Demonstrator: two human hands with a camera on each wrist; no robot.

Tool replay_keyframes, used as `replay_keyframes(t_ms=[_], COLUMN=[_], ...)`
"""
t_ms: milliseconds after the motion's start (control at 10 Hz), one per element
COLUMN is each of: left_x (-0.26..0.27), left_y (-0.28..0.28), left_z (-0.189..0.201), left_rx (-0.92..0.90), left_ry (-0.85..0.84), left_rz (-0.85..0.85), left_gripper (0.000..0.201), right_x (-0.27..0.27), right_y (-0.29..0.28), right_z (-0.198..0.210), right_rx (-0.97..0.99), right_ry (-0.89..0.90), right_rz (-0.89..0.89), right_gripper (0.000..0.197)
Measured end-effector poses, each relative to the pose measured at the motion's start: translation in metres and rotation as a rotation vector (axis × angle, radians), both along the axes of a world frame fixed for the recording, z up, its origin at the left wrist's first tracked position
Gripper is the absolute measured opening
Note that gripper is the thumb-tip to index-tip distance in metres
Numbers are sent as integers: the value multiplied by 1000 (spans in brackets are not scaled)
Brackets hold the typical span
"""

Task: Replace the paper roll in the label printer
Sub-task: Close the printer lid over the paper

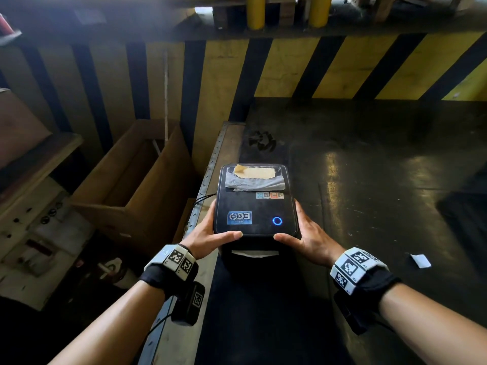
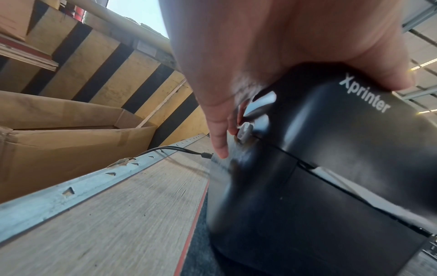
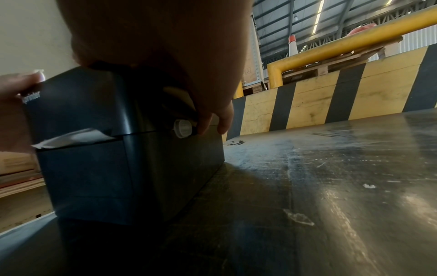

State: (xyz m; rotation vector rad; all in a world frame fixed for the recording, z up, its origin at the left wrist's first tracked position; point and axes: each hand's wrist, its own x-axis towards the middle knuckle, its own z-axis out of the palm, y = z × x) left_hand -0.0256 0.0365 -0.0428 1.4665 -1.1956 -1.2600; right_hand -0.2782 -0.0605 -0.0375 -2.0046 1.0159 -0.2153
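- Head view: label printer (image 1: 257, 206), black, stands on the dark table (image 1: 369, 193) between the two hands, lid down, blue ring light (image 1: 277, 221) lit on the lid just beyond the right thumb.
- Left hand (image 1: 208, 234) clasps the printer's left side; thumb lies along the front top edge, fingers run down the side wall. Grip is closed on the casing.
- Right hand (image 1: 309, 237) mirrors it on the right side, thumb on the front top edge, fingers wrapped down the side. Clamped on the casing likewise.
- Left wrist view: fingers (image 2: 218, 138) extend down the side next to a pale latch tab (image 2: 244, 129) at the lid seam; contact with the tab cannot be confirmed owing to blur. Brand lettering "Xprinter" reads on the front beneath the thumb.
- Right wrist view: fingertips (image 3: 208, 121) sit just beside a matching latch tab (image 3: 182, 128) on the right side seam.
- Paper strip (image 3: 75, 138), white with a torn edge, protrudes from the front slot below both thumbs.
- Black cable (image 2: 175, 149) plugs into the printer's side just beyond the left fingertips.
- Open cardboard box (image 1: 137, 180) stands off the table's edge, left of the left hand.
- Small white paper scrap (image 1: 420, 260) lies on the table to the right of the right wrist.
- Yellow-and-black striped barrier (image 1: 342, 67) stands well beyond both hands.
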Motion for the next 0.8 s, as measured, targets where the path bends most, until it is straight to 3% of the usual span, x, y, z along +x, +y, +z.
replay_keyframes(t_ms=[600, 700, 800], left_x=[0, -4, -17], left_y=[1, 4, 34], left_z=[6, 19, 16], left_rx=[39, 45, 64], left_ry=[-25, -181, -655], left_rz=[-45, -23, 239], left_gripper=[113, 104, 99], right_x=[1, 1, -6], right_y=[4, 1, -4], right_z=[9, 15, 33], right_rx=[28, -47, -232], right_ry=[36, 112, 17], right_rz=[8, 19, -50], right_gripper=[106, 109, 105])
